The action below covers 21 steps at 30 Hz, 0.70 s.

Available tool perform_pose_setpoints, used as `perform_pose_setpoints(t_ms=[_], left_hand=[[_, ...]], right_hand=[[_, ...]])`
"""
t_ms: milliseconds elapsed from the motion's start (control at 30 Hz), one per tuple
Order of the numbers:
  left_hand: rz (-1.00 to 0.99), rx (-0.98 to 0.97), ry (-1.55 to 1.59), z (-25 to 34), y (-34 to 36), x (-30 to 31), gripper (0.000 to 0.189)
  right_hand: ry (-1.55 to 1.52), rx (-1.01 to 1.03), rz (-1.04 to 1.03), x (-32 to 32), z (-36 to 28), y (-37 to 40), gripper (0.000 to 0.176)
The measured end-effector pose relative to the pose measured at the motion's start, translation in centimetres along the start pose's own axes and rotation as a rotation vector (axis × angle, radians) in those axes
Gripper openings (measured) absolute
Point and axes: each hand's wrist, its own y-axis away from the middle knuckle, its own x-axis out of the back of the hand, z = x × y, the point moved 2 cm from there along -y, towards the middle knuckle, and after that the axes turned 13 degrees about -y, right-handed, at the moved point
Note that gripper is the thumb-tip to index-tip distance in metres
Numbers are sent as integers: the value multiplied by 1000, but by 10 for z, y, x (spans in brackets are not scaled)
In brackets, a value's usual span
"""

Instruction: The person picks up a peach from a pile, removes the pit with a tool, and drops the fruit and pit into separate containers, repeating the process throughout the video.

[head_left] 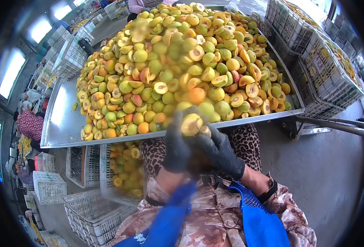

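Both hands wear dark gloves and meet at the near edge of a metal table (pixel 173 132) heaped with halved yellow, green and orange fruit (pixel 141 90). Between them is a cut fruit (pixel 191 124) with its pale inner face showing. My left hand (pixel 176 144) is closed against its left side. My right hand (pixel 221 150) is bent round at its lower right, beside a small brownish piece (pixel 205 131) that may be the pit or the other half. A blurred smear on the view hides the fingertips in part.
Below the table's edge, a crate (pixel 105 164) holds more fruit (pixel 126 168). Another white crate (pixel 95 214) stands at the lower left. Stacked crates of fruit (pixel 326 70) rise on the right. A person in a patterned red top (pixel 30 123) is at the far left.
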Motion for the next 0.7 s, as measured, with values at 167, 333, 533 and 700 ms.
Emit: perform_pose_setpoints(t_ms=[167, 333, 533, 700], left_hand=[[49, 21, 107, -4, -3, -2, 49], [138, -13, -3, -3, -2, -3, 49], [127, -27, -165, 5, 1, -9, 51], [-5, -262, -347, -1, -8, 1, 51]], right_hand=[[-100, -38, 38, -3, 21, -1, 51], [-24, -79, -78, -8, 4, 3, 48], [13, 58, -33, -9, -4, -1, 30], [290, 215, -31, 3, -2, -5, 39]])
